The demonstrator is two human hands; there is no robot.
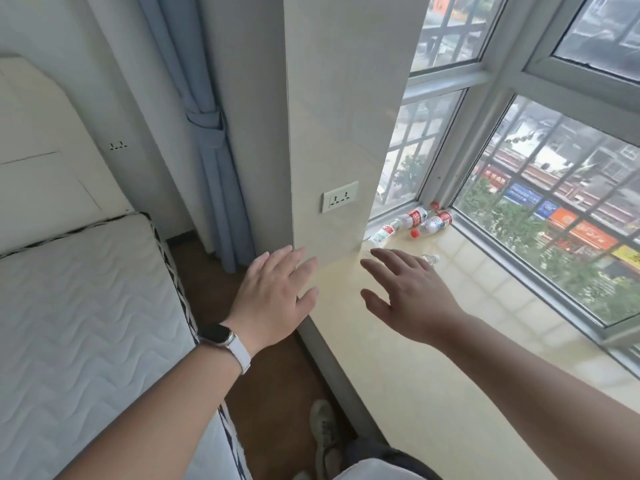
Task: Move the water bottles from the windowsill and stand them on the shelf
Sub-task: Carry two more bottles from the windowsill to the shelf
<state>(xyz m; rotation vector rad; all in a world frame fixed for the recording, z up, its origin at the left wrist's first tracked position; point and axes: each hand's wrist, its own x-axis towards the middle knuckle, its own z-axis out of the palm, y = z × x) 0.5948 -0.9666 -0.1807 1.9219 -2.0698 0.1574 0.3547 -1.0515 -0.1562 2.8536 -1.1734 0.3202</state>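
Partly hidden behind the spread, empty right hand (pixel 412 299) — one water bottle (pixel 430 259); left hand (pixel 273 299) likewise spread, empty.

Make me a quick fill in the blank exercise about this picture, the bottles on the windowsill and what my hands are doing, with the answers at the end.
1. The water bottles on the windowsill are all lying on their ____.
2. Both hands are open and hold ____.
3. The watch is worn on the ____ wrist.
4. The right hand hovers over the ____.

Missing words: sides; nothing; left; windowsill
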